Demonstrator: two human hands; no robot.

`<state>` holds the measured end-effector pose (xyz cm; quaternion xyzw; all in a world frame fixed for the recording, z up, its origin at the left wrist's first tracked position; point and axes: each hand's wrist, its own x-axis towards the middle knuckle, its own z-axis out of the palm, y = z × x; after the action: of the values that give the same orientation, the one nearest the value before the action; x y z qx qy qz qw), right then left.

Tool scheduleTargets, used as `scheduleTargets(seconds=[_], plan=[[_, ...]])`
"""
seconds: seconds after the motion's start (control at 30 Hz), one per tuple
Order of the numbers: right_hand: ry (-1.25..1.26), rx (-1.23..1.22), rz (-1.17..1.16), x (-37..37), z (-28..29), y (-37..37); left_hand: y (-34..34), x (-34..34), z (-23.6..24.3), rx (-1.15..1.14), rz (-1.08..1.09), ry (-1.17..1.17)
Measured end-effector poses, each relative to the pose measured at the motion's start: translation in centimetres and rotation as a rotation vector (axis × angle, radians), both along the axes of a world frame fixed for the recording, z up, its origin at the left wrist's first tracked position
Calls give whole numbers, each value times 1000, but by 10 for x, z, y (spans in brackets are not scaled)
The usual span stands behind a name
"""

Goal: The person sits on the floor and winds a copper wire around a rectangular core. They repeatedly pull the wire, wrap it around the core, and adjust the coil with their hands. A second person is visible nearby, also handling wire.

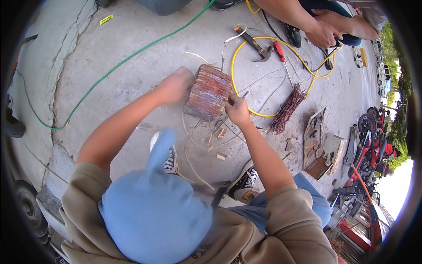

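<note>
A blocky coil of reddish-brown wire windings [208, 91], roughly square, is raised in front of me over the concrete. My left hand [176, 85] is at its upper left side, smeared by motion, so its fingers cannot be made out. Against its lower right edge, my right hand [238, 111] has its fingers closed on the coil's side; a short dark tip pokes out above the knuckles. A pale wire end rises from the coil's top. Below it, loose wires and small wooden-coloured pieces [221, 155] lie scattered between my shoes.
Beyond the coil lie a claw hammer [254, 43], a red-handled screwdriver [279, 52], a yellow hose [234, 66] and a dark red wire bundle [288, 109]. An opened metal casing [327, 156] sits right. A green hose [115, 67] crosses left. Another person's hands [324, 33] are far right.
</note>
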<state>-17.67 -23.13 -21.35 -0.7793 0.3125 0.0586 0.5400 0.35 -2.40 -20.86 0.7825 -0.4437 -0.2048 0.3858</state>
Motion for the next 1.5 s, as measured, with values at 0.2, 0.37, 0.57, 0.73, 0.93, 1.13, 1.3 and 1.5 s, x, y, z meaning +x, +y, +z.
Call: scheduleTargets(seconds=[0.2, 0.37, 0.57, 0.73, 0.93, 1.13, 1.3, 1.5], plan=[[1, -475, 46, -102, 71, -83, 19, 1, 38, -15, 291, -26], [-101, -896, 495, -136, 223, -76, 17, 0, 119, 106, -118, -221], [-330, -838, 570, -120, 315, 4, -23, -53, 211, 123, -605, -389], [-415, -548, 271, -107, 304, 7, -53, -115, 162, 24, -388, -36], [-308, -110, -41, -96, 285, 0, -44, -146, 161, 141, -106, 2], [-246, 135, -127, -106, 272, -11, -18, -157, 156, 38, 0, 12], [-227, 428, -181, -104, 281, 0, 2, -193, 145, -36, 39, 78], [-676, -817, 408, -131, 297, 19, 8, -209, 161, 19, 26, 371]])
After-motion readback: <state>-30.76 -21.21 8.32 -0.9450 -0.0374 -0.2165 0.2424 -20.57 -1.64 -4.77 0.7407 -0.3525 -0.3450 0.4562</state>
